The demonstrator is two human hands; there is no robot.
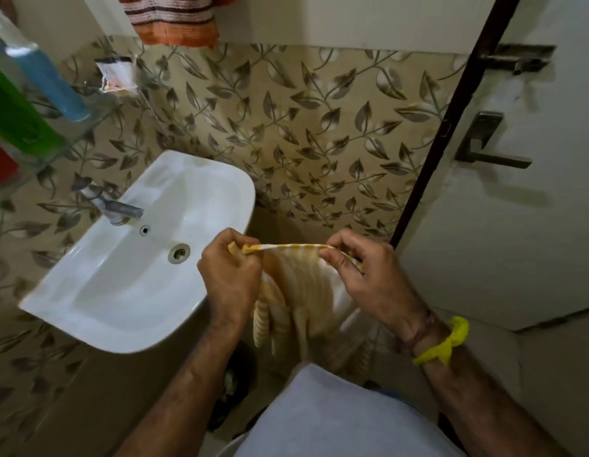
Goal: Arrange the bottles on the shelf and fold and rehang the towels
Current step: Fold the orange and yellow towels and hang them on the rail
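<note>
A yellow-and-white striped towel (296,285) hangs between my hands in front of my body, its top edge stretched taut. My left hand (230,275) pinches one top corner and my right hand (355,268) pinches the other. The rest of the towel droops in blurred folds below. An orange, brown and white striped towel (174,21) hangs on the wall at the top. At the upper left, a blue bottle (52,84), a green bottle (13,117) and something red (1,159) stand on a clear glass shelf (88,123).
A white washbasin (98,301) with a metal tap (118,209) juts from the leaf-patterned tiled wall on the left. A white door (517,225) with a metal handle (484,150) and a dark frame stands on the right. A yellow band circles my right wrist.
</note>
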